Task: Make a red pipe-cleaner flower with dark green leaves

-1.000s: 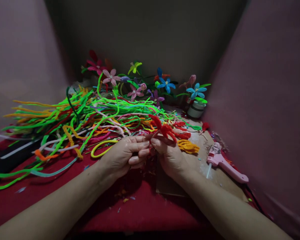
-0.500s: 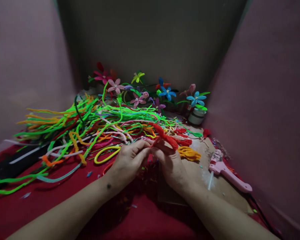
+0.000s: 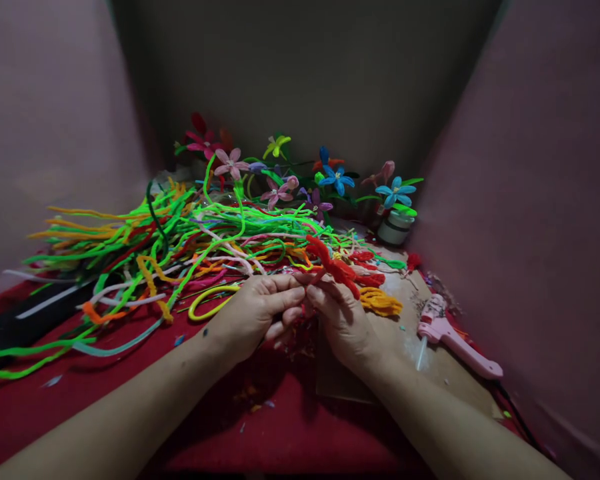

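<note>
Between my two hands is a red pipe-cleaner piece (image 3: pixel 336 268) with looped, petal-like parts sticking up and to the right. My right hand (image 3: pixel 345 327) is closed around its lower end, thumb pressed against it. The fingertips of my left hand (image 3: pixel 263 310) pinch at the same low end, where the hands meet; the exact bit they grip is partly hidden by the fingers. Just right of the red piece, a bundle of orange pipe-cleaner loops (image 3: pixel 381 302) lies on a cardboard sheet (image 3: pixel 405 347). More red loops (image 3: pixel 367 279) lie behind it.
A heap of pipe cleaners (image 3: pixel 230 227), mostly green, spreads across the left and middle. Finished pipe-cleaner flowers (image 3: pixel 337 180) stand along the back wall near a small jar (image 3: pixel 396 227). A pink glue gun (image 3: pixel 460 347) lies at right. Yellow scissor-like handles (image 3: pixel 200 308) sit beside my left hand.
The red piece has turned more upright in my fingers. My left hand's lower fingers have uncurled somewhat, while its thumb and forefinger stay pinched. The view has shifted slightly.
</note>
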